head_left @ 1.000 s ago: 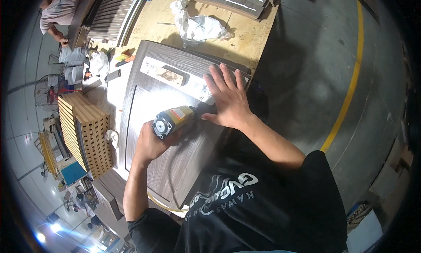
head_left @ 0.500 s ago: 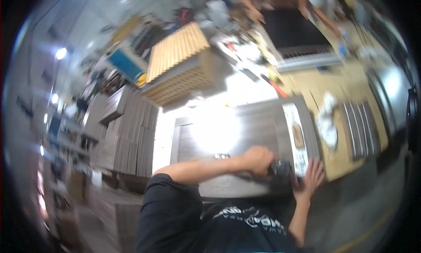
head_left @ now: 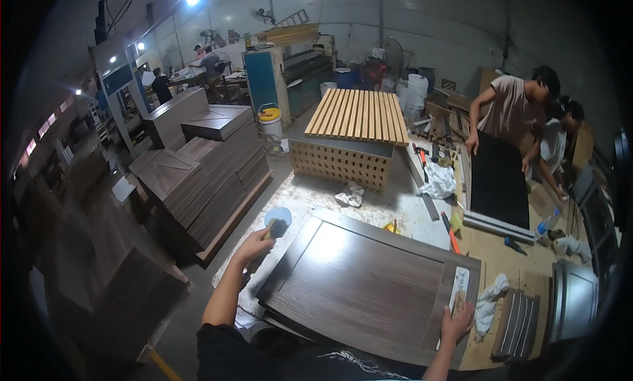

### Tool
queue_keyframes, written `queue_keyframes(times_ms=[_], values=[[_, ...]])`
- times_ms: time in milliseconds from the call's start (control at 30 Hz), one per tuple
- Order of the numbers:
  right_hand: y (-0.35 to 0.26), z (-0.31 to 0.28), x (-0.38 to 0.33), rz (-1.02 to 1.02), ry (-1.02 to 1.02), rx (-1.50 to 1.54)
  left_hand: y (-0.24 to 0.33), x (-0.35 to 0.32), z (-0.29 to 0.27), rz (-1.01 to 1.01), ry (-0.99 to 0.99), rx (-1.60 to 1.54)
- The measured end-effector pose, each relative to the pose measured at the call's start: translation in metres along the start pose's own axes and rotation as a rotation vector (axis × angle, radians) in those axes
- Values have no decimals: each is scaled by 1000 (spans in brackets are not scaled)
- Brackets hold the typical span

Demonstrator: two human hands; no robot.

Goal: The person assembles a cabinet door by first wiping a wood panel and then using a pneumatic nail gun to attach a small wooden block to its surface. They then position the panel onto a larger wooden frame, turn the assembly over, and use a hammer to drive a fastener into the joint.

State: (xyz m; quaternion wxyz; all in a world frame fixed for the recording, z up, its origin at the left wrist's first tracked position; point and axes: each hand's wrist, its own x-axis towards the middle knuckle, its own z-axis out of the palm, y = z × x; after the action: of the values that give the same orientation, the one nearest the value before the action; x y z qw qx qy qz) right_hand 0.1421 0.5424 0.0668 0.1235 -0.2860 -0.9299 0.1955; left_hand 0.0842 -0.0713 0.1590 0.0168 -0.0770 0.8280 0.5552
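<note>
A dark brown wood-grain door panel [head_left: 369, 269] with a raised frame lies in front of me, on top of another panel. My right hand [head_left: 456, 323] rests on its right end, fingers extended over the white label strip [head_left: 461, 282]. Off the panel's far left corner, my left hand [head_left: 252, 244] is closed above the worktable [head_left: 303, 190]. A small yellowish piece shows at its fingertips, beside a round pale blue disc [head_left: 278, 215]. The fingers mostly hide what they hold, and I cannot tell whether it joins the disc.
Stacked brown panels [head_left: 217, 176] stand at left. A slatted wooden piece [head_left: 359, 114] sits beyond the panel. White rags [head_left: 491, 302] and dark strips [head_left: 517, 325] lie at right. Across the table, two people handle a black panel [head_left: 498, 180]; a bottle [head_left: 547, 222] stands nearby.
My left hand has moved from the panel's right part to beyond its left edge. The dark object near it earlier is no longer on the panel. My right hand stays at the right end.
</note>
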Motion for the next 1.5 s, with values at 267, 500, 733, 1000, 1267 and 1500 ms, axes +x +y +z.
queue_keyframes(times_ms=[267,500,733,1000,1267,1500], values=[[22,15,10,2,192,125,-111,10,21,-397,389,629],[20,15,8,-48,264,284,-76,-8,45,-143,297,568],[25,-67,25,-343,345,488,-73,-54,105,132,186,850],[111,-92,-72,315,-133,1059,-92,-51,81,20,166,175],[141,-83,-82,372,-199,1187,-109,-110,81,99,279,509],[201,-82,-42,626,-62,1572,-82,-130,73,-425,67,-117]])
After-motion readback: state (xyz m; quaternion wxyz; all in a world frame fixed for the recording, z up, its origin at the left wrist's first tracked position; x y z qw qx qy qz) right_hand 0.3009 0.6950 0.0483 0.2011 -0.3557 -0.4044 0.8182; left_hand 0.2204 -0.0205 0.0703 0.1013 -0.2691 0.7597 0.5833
